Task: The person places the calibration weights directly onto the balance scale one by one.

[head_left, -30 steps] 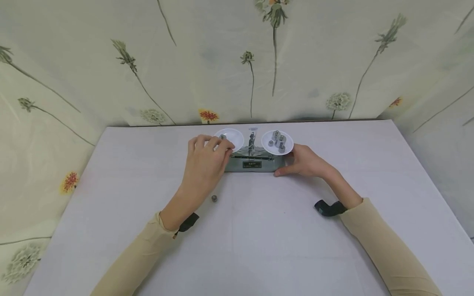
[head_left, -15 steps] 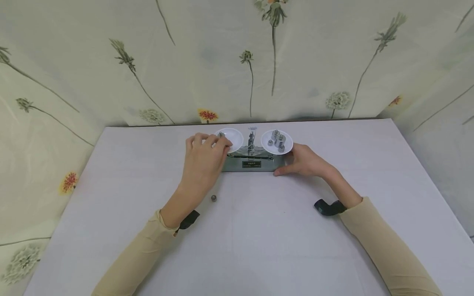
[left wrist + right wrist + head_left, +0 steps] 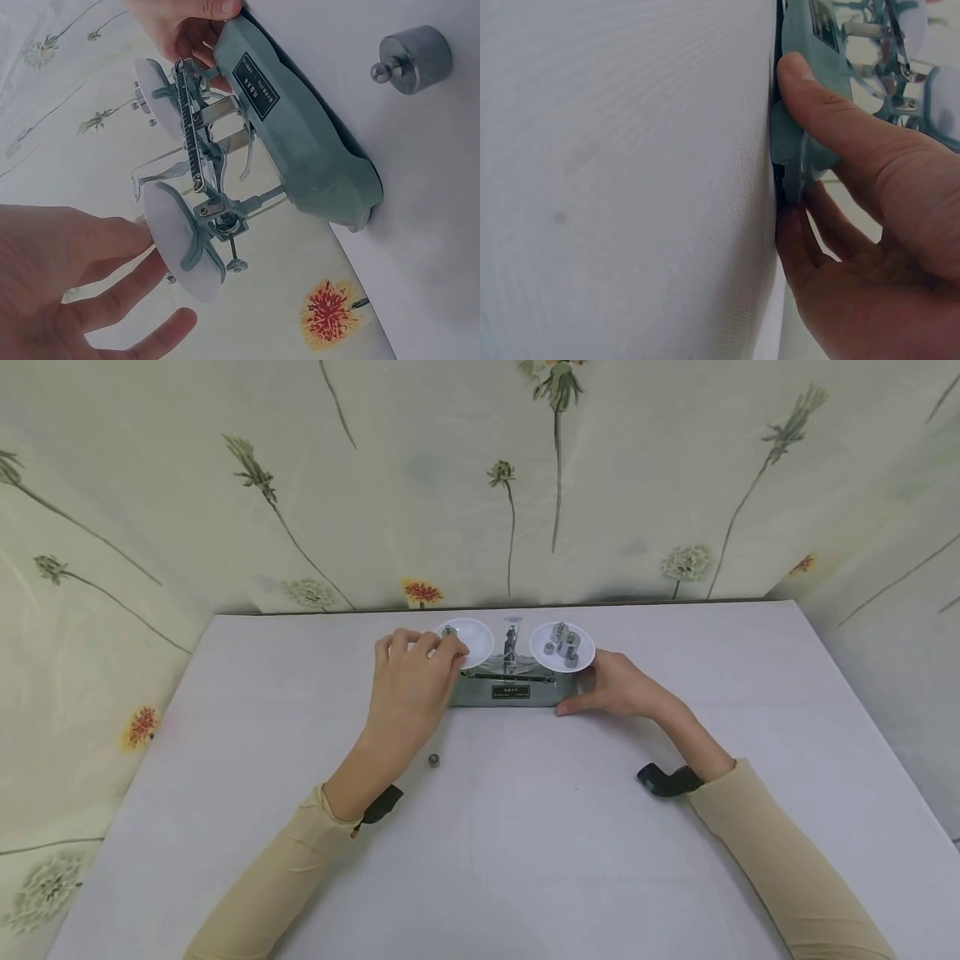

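Note:
A green beam balance [image 3: 510, 693] with two white pans stands at the table's far side. My left hand [image 3: 412, 681] reaches over the left pan [image 3: 478, 639], its fingertips partly hidden behind the pan [image 3: 184, 240] in the left wrist view. A small metal weight [image 3: 448, 631] on that pan sits right beside these fingers; whether they pinch anything is hidden. My right hand [image 3: 618, 685] grips the right end of the balance base, thumb [image 3: 829, 109] on its front and other fingers behind. Several metal weights [image 3: 567, 643] stand on the right pan [image 3: 542, 656].
One loose metal weight [image 3: 434, 761] lies on the white tablecloth [image 3: 525, 835] in front of the balance, near my left forearm. A flowered cloth [image 3: 420, 510] hangs behind the table's back edge. Black wrist-camera mounts show at both wrists.
My left hand has shifted slightly left and back at the left pan, and the weight there has moved slightly the same way. My right hand stays on the base.

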Motion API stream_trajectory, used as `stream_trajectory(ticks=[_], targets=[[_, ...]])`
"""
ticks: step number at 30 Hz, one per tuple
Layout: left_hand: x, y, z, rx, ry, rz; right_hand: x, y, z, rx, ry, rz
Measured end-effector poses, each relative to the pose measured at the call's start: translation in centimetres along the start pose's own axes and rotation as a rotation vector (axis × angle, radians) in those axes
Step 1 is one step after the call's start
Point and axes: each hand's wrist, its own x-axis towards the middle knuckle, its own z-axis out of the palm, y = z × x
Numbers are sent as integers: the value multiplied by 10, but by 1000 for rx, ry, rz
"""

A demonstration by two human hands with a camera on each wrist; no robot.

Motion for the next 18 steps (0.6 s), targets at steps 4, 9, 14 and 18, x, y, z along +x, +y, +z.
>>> stream_trajectory(ticks=[4,9,14,18], targets=[[0,0,-1,-5,-17,-2,0,1,0,9,-2,-12],[-2,-3,-2,-3,-21,-1,1,1,0,25,-5,-22],[-5,-4,-5,-10,-13,5,0,1,0,24,-1,-15],[-7,-3,-8,-6,-29,10,-1,1,0,17,-1,-5]])
